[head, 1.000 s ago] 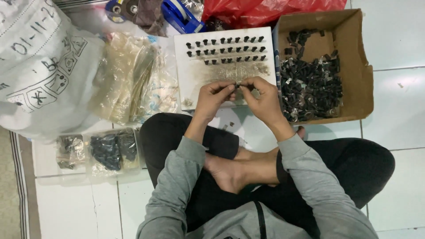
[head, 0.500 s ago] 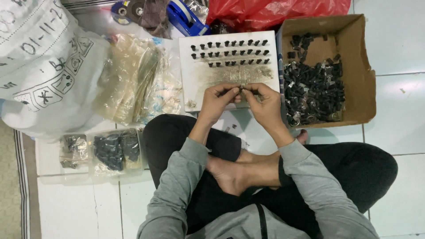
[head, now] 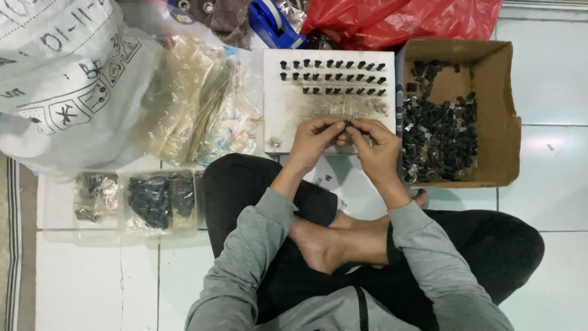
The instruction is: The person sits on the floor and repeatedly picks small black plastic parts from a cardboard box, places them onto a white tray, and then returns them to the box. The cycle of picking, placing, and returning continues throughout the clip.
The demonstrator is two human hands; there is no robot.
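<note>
I sit cross-legged on a tiled floor. My left hand [head: 313, 140] and my right hand [head: 378, 146] meet fingertip to fingertip over the near edge of a white board [head: 278, 98], pinching a small black part [head: 348, 124] between them. Three rows of the same small black parts [head: 334, 76] stand upright on the far half of the board. A worn, scuffed band crosses the board just beyond my fingers.
An open cardboard box [head: 496, 79] of several loose black parts [head: 438, 138] sits to the right. Clear plastic bags [head: 190, 101] lie to the left, a big white sack [head: 67, 79] beyond them. Small bags of dark parts [head: 153, 199] lie at lower left. A red bag [head: 404, 18] and blue tape dispenser [head: 269, 24] are behind.
Both hands have stayed together at the board's near edge, shifting only slightly with small finger movements. The view has drifted a little.
</note>
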